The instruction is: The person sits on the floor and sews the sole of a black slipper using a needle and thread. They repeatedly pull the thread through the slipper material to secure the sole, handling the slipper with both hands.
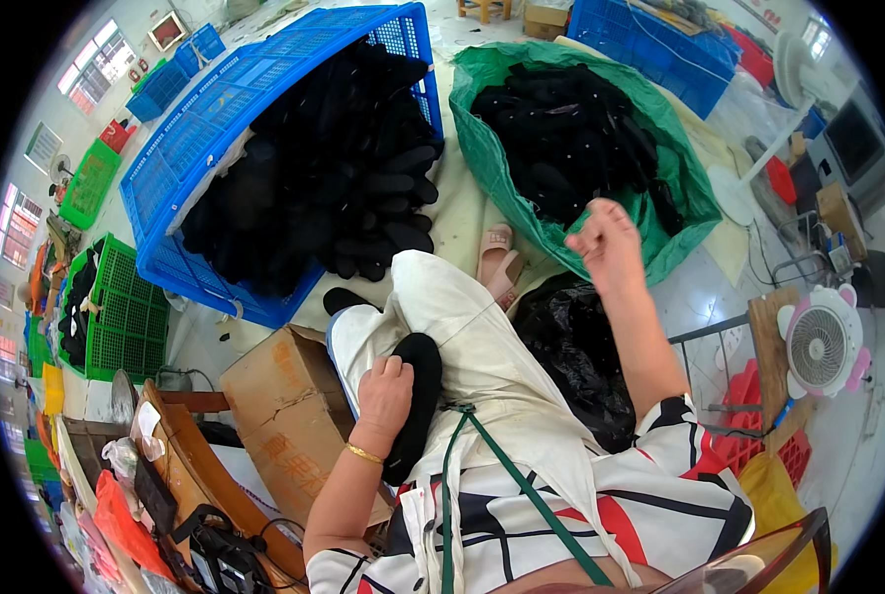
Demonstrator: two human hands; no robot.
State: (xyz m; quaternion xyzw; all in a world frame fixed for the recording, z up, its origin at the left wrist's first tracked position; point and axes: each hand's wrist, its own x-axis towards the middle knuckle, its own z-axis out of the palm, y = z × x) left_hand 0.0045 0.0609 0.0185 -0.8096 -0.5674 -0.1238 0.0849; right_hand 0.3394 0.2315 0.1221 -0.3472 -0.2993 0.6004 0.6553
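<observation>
A long black fabric piece shaped like a shoe sole [420, 381] lies across my lap. My left hand [384, 396] is closed on its left edge, fingers curled over it. Raised above my right thigh, my right hand [609, 243] has its fingers curled together in front of the green sack's near rim. Whatever it holds, if anything, is too small to make out. The green woven sack [482, 148] is heaped with black fabric pieces [571, 134]. Beyond my left knee, a tipped blue crate [205, 129] spills similar black pieces [334, 168].
A cardboard box [274, 416] stands at my left beside a wooden table [190, 436]. To my right are a black plastic bag [571, 346], a small fan [821, 342] and a red crate [759, 426]. A green crate [131, 312] stands farther left.
</observation>
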